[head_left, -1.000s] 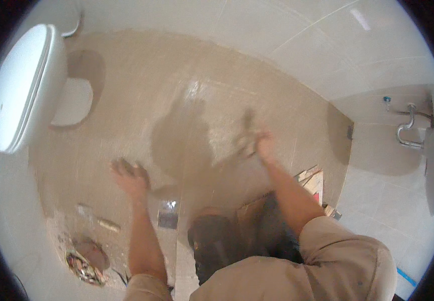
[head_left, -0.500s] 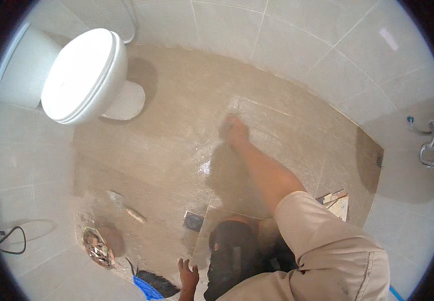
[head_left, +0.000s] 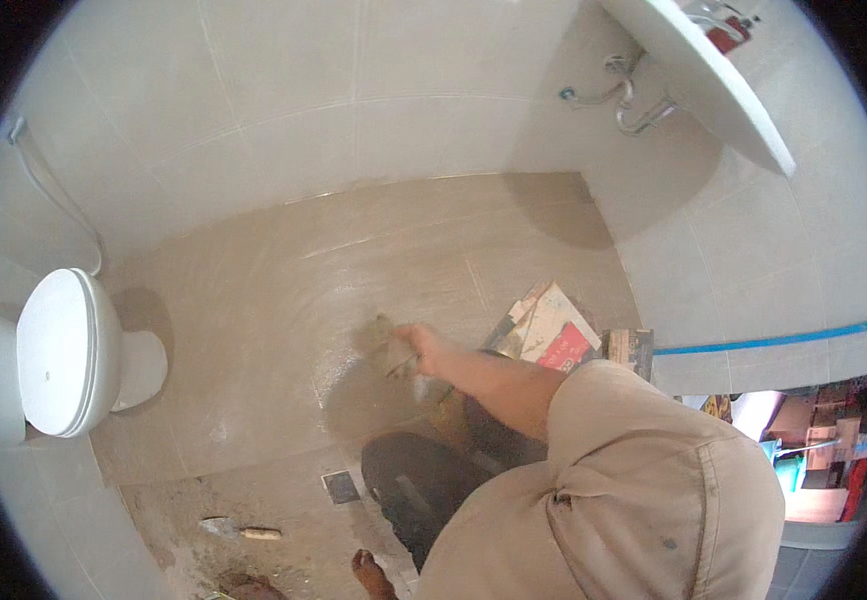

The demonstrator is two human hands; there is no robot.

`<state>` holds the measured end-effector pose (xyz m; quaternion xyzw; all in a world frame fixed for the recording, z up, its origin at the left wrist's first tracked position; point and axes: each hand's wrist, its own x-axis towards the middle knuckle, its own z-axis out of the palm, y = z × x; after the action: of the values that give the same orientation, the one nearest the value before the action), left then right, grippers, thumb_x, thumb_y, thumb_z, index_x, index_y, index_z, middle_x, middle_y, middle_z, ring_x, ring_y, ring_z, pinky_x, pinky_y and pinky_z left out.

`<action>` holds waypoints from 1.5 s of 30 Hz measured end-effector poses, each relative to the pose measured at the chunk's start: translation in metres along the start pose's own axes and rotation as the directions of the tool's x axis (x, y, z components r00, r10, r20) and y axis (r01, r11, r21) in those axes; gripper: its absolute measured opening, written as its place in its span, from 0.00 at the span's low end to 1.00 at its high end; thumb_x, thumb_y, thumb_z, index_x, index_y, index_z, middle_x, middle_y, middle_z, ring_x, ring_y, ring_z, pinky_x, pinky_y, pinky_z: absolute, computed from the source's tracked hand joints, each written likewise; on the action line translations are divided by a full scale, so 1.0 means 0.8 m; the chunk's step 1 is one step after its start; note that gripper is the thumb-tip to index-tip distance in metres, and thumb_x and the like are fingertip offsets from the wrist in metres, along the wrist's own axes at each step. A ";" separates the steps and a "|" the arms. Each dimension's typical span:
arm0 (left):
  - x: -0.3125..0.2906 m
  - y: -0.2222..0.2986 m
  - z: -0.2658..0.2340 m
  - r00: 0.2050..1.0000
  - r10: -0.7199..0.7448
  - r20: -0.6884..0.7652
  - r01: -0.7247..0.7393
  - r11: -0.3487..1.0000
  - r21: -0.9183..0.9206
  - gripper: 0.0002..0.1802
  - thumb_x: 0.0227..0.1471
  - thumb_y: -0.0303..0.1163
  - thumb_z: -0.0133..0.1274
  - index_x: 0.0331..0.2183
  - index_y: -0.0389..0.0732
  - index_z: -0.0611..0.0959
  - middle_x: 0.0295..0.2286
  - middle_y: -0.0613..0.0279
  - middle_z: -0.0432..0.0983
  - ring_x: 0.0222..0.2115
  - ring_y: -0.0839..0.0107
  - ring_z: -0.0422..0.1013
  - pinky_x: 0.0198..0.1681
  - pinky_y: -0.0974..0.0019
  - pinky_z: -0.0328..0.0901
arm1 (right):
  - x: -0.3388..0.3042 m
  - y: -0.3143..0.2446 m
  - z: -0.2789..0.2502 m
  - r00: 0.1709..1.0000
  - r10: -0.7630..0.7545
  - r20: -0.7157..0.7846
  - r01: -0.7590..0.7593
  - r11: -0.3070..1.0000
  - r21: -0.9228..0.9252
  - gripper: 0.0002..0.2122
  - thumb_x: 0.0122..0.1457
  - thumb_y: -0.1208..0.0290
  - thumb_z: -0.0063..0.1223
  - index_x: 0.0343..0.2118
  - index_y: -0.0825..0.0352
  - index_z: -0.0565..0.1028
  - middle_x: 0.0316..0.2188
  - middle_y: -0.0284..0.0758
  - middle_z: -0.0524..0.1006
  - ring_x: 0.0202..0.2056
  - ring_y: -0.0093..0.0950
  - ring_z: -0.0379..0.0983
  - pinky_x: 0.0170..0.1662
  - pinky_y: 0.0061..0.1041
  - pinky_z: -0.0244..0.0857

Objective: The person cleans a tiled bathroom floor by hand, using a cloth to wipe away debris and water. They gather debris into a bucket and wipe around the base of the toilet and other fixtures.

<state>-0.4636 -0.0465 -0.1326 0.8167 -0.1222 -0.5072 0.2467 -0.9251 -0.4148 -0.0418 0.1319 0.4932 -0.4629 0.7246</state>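
Observation:
My right hand (head_left: pixel 423 350) reaches down to the wet tiled floor (head_left: pixel 253 310), its fingers closed on a tan sponge (head_left: pixel 381 338) that is blurred and partly covered. Wet streaks shine on the tiles around it. At the lower edge, my left hand (head_left: pixel 371 574) is partly cut off; it is low over the floor with its fingers apart and holds nothing. A small trowel (head_left: pixel 243 529) with a wooden handle lies to its left. Just above my left hand is a square floor drain (head_left: pixel 340 487), beside my dark-trousered knee (head_left: pixel 403 480).
A white toilet (head_left: pixel 68 355) stands at the left. Flattened cardboard (head_left: pixel 548 325) and a small box (head_left: pixel 628 347) lie right of my arm. A white basin (head_left: pixel 713 85) juts from the right wall above its pipes (head_left: pixel 638 110). A blue-edged ledge (head_left: pixel 753 352) borders cluttered goods.
The view has swung rightward, bringing the basin and the ledge in. My right hand is now closer to my body, and the sponge in it shows more plainly.

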 end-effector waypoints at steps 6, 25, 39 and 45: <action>-0.018 -0.035 -0.060 0.964 0.256 -0.077 -0.222 0.927 0.304 0.21 0.60 0.31 0.57 0.53 0.33 0.79 0.50 0.46 0.79 0.52 0.52 0.73 0.58 0.54 0.66 | -0.099 -0.091 -0.083 0.967 -0.238 0.089 0.225 0.964 0.141 0.18 0.70 0.61 0.49 0.54 0.70 0.76 0.52 0.47 0.78 0.52 0.47 0.76 0.57 0.59 0.68; -0.291 0.157 -0.042 0.741 0.552 -0.382 -0.663 0.690 -0.290 0.23 0.64 0.36 0.57 0.54 0.32 0.79 0.50 0.51 0.74 0.50 0.63 0.73 0.52 0.62 0.69 | -0.288 -0.203 -0.224 0.636 -0.557 0.534 0.766 0.540 -0.348 0.16 0.72 0.64 0.46 0.55 0.68 0.75 0.48 0.40 0.80 0.48 0.38 0.78 0.51 0.40 0.74; -0.298 0.258 0.173 0.933 0.188 0.306 0.064 0.751 -0.657 0.24 0.72 0.38 0.43 0.62 0.34 0.70 0.54 0.51 0.73 0.55 0.57 0.70 0.60 0.46 0.66 | -0.239 0.084 0.003 0.967 -0.173 0.185 0.249 0.787 -0.564 0.25 0.73 0.63 0.45 0.64 0.78 0.65 0.65 0.53 0.66 0.63 0.48 0.67 0.65 0.55 0.62; -0.277 0.229 0.243 0.718 0.147 0.680 0.482 0.600 -0.639 0.46 0.68 0.58 0.45 0.68 0.32 0.53 0.65 0.38 0.55 0.64 0.44 0.60 0.66 0.35 0.58 | -0.172 0.152 0.016 0.918 -0.057 0.393 0.365 0.515 -0.776 0.34 0.60 0.82 0.60 0.69 0.62 0.61 0.59 0.47 0.72 0.55 0.39 0.73 0.56 0.40 0.71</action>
<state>-0.7281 -0.1568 0.0633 0.3902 0.1153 -0.7883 0.4616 -0.8317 -0.2832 0.0466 -0.3679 0.5420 -0.2715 0.7051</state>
